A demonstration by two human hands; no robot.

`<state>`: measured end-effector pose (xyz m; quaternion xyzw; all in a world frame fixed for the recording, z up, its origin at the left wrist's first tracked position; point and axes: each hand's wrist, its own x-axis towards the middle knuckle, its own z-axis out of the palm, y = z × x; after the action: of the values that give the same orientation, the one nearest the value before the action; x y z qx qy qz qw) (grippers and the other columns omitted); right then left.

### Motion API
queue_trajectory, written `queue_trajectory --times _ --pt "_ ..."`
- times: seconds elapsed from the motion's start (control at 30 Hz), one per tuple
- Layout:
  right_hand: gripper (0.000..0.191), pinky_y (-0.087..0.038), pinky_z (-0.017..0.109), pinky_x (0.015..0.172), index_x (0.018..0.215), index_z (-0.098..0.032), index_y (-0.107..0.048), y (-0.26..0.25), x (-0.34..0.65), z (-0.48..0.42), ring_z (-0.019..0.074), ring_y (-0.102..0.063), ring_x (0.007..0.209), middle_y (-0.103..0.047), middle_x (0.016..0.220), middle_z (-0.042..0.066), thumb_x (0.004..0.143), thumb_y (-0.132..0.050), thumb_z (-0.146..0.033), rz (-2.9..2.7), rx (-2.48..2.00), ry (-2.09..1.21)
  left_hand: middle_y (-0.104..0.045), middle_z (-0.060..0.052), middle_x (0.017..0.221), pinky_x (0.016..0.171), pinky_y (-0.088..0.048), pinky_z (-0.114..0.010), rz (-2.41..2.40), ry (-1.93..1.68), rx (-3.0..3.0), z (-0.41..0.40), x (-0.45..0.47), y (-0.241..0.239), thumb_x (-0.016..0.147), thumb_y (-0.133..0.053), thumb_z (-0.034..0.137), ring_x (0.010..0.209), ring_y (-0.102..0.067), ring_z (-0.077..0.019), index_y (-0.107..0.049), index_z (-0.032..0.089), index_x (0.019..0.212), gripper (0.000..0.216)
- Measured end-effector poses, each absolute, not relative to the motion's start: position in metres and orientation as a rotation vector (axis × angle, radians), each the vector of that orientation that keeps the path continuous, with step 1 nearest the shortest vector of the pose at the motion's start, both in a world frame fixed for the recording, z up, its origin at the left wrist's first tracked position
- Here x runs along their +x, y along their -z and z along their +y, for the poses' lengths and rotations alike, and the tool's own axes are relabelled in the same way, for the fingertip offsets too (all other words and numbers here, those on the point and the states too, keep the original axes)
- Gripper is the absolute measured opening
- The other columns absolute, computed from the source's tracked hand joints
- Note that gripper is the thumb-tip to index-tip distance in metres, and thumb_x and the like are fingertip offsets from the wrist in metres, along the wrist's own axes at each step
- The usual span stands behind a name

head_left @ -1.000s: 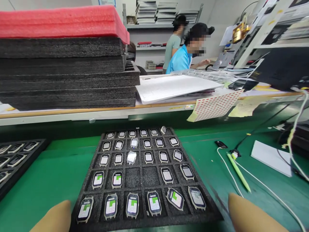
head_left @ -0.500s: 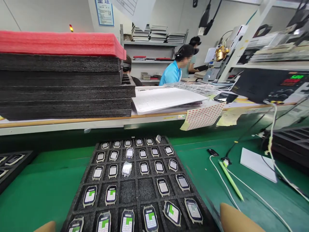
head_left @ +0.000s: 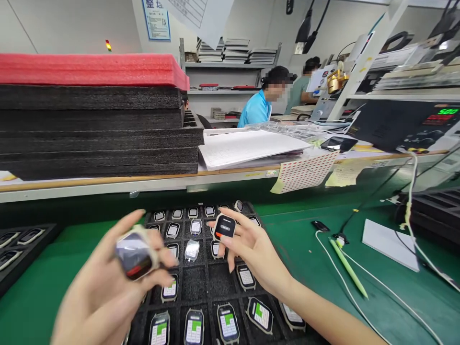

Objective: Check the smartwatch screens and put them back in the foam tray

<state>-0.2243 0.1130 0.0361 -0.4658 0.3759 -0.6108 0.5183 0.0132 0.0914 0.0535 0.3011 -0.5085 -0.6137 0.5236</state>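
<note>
My left hand [head_left: 104, 282] grips a smartwatch [head_left: 134, 255] without a strap; its dark screen shows a red patch and is blurred by motion. Between the thumb and fingers of my right hand [head_left: 253, 247] is a second smartwatch [head_left: 224, 227], its black screen lit with small white text and an orange-red spot. Both hands hover over a black foam tray [head_left: 196, 285] divided into compartments. Most visible compartments hold strapless watches with lit screens, such as one watch [head_left: 228, 322] with green and white blocks. Two side-by-side compartments in the middle hold no watch. My hands hide part of the tray.
Left stands another foam tray [head_left: 27, 256] with watches. A shelf edge [head_left: 108, 184] crosses behind, bearing stacked black foam [head_left: 97, 139] under red foam [head_left: 89, 69]. Right lie a green pen [head_left: 348, 268], white cables and a white pad [head_left: 390, 243]. Two people sit or stand beyond.
Both hands have come up from the bottom edge into view over the tray, each with a watch in it. The farther co-worker has shifted right.
</note>
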Motion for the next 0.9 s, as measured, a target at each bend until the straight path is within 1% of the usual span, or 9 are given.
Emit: queue_trajectory --times 0.07,0.17,0.3,0.43,0.53,0.63,0.7,0.8,0.9 --pt "0.050 -0.053 0.019 0.044 0.131 -0.020 -0.046 -0.029 -0.225 0.113 0.0149 -0.062 0.067 -0.061 0.098 0.008 0.085 -0.065 -0.015 0.884 -1.150 1.458 -0.060 -0.007 0.105 0.069 -0.058 -0.029 -1.192 1.621 0.727 0.084 -0.006 -0.051 0.075 -0.074 0.026 0.088 -0.063 -0.0228 -0.043 0.029 0.132 0.065" --pt "0.050 -0.052 0.019 0.045 0.131 -0.020 -0.047 -0.025 -0.225 0.115 0.0158 -0.063 0.068 -0.062 0.098 0.008 0.084 -0.064 -0.014 0.855 -1.182 1.427 -0.059 -0.004 0.097 0.070 -0.057 -0.027 -1.223 1.753 0.713 0.073 -0.026 -0.034 0.083 -0.066 0.022 0.085 -0.062 -0.0186 -0.041 0.027 0.132 0.055" --pt "0.045 -0.049 0.017 0.044 0.128 -0.020 -0.051 -0.024 -0.224 0.113 0.0145 -0.064 0.064 -0.064 0.102 0.010 0.084 -0.060 -0.013 0.866 -1.199 1.403 -0.058 -0.006 0.102 0.078 -0.055 -0.032 -1.303 1.811 0.632 0.064 -0.031 -0.014 0.083 -0.064 0.018 0.091 -0.062 -0.0208 -0.040 0.026 0.131 0.054" --pt "0.032 -0.043 0.015 0.038 0.120 -0.019 -0.056 -0.022 -0.224 0.111 0.0113 -0.060 0.053 -0.066 0.092 0.008 0.088 -0.061 -0.021 0.976 -1.209 1.391 -0.060 -0.009 0.103 0.082 -0.054 -0.037 -1.292 1.870 0.561 0.064 -0.030 -0.011 0.079 -0.065 0.017 0.095 -0.061 -0.0250 -0.043 0.024 0.130 0.056" --pt "0.028 -0.037 0.014 0.036 0.114 -0.018 -0.059 -0.020 -0.225 0.112 0.0087 -0.055 0.046 -0.067 0.085 0.007 0.087 -0.063 -0.024 1.058 -1.236 1.361 -0.061 -0.010 0.104 0.082 -0.054 -0.040 -1.251 1.916 0.543 0.065 -0.031 -0.011 0.080 -0.064 0.019 0.096 -0.061 -0.0265 -0.044 0.023 0.130 0.054" --pt "0.027 -0.037 0.014 0.036 0.114 -0.018 -0.060 -0.020 -0.226 0.113 0.0098 -0.056 0.046 -0.064 0.074 0.003 0.088 -0.062 -0.024 1.088 -1.251 1.328 -0.060 -0.010 0.106 0.085 -0.053 -0.041 -1.260 1.962 0.553 0.063 -0.032 -0.009 0.086 -0.058 0.019 0.099 -0.061 -0.0262 -0.043 0.023 0.130 0.047" --pt "0.029 -0.039 0.015 0.038 0.118 -0.019 -0.059 -0.022 -0.226 0.114 0.0115 -0.058 0.050 -0.061 0.071 0.002 0.089 -0.059 -0.024 1.057 -1.249 1.322 -0.057 -0.009 0.111 0.085 -0.054 -0.042 -1.269 1.958 0.583 0.061 -0.032 -0.007 0.089 -0.054 0.020 0.099 -0.061 -0.0253 -0.043 0.024 0.129 0.042" --pt "0.037 -0.043 0.015 0.041 0.124 -0.022 -0.055 -0.026 -0.227 0.114 0.0127 -0.060 0.057 -0.061 0.077 0.002 0.088 -0.060 -0.019 0.976 -1.251 1.300 -0.057 -0.009 0.107 0.082 -0.055 -0.040 -1.295 1.925 0.608 0.057 -0.032 -0.005 0.092 -0.051 0.022 0.093 -0.062 -0.0229 -0.044 0.023 0.128 0.037" --pt "0.046 -0.047 0.016 0.046 0.129 -0.022 -0.051 -0.028 -0.227 0.115 0.0140 -0.062 0.066 -0.063 0.092 0.005 0.085 -0.061 -0.014 0.916 -1.257 1.250 -0.059 -0.008 0.096 0.078 -0.056 -0.039 -1.306 1.919 0.600 0.055 -0.032 -0.005 0.093 -0.049 0.022 0.090 -0.063 -0.0223 -0.043 0.021 0.128 0.036"
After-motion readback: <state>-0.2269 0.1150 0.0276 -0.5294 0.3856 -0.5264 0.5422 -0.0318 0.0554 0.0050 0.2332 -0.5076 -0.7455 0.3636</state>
